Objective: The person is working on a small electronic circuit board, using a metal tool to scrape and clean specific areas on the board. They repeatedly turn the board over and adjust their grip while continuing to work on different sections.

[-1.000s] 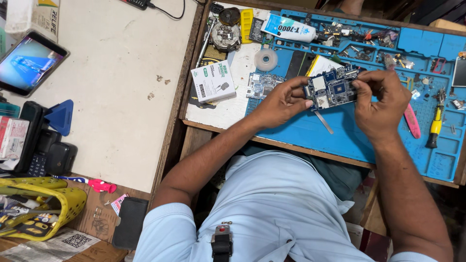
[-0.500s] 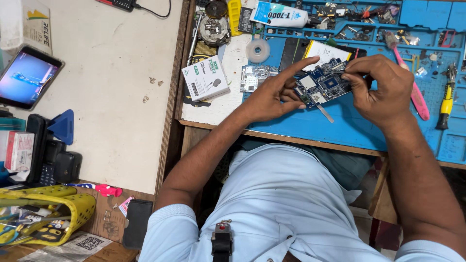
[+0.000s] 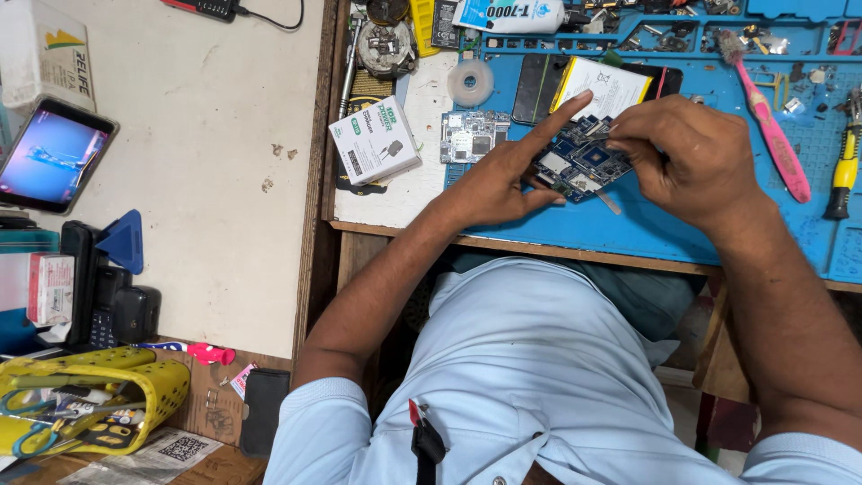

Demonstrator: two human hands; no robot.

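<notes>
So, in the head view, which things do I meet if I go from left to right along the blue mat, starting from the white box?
White box → small circuit board → left hand → blue circuit board → right hand → pink brush → yellow screwdriver.

You're at an electronics repair workshop: a blue silicone repair mat [image 3: 682, 224] covers the wooden worktop [image 3: 575, 247], with bare blue circuit boards [image 3: 582, 162], a yellow-handled screwdriver [image 3: 842, 171] and a pink brush [image 3: 772, 126].
</notes>
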